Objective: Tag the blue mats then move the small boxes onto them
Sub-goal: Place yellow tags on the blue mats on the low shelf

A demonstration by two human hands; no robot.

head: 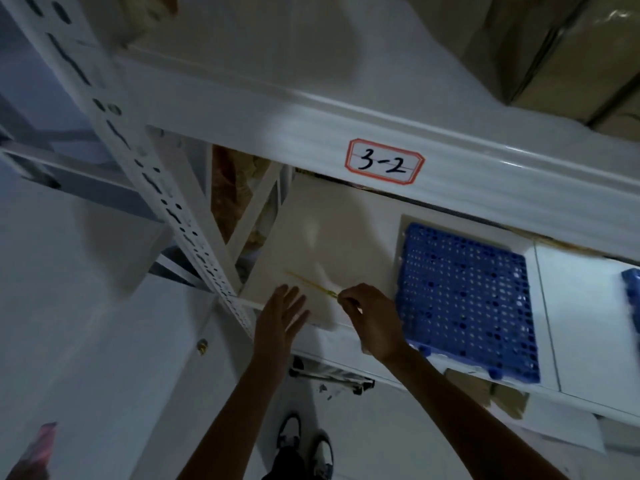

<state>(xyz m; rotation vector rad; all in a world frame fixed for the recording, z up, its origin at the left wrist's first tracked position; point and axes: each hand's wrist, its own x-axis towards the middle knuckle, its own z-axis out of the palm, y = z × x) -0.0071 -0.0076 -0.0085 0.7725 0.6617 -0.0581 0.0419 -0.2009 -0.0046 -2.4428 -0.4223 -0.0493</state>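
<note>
Blue mat (465,299): a perforated blue plastic grid lying flat on the white shelf (571,317), right of centre in the frame; its near edge reaches the shelf's front lip, with small feet showing underneath.
Second blue mat (633,297): only a sliver shows at the right edge of the frame, on the same shelf and well apart from the first.
Small boxes: none can be made out with certainty; brown cardboard shapes show on the top shelf at upper right and below the shelf at lower right.
Right hand (372,318): just left of the blue mat, over the shelf's front edge; thumb and forefinger are pinched narrow on the end of a thin yellowish strip (308,283).
Yellowish strip: runs from the pinch up and left across a pale cream panel (329,244); too blurred to tell what it is.
Left hand (282,315): lower centre, fingers spread wide and holding nothing, its fingertips over the cream panel's near edge, beside the right hand.
Cream panel: lies on the shelf left of the blue mat.
Label (383,161): a red-bordered sticker reading "3-2" on the white beam above the shelf, upper centre.
Upright post (138,157): white with slots, slanting from upper left down to centre.
Floor: pale, with the person's shoes (304,445) at bottom centre.
</note>
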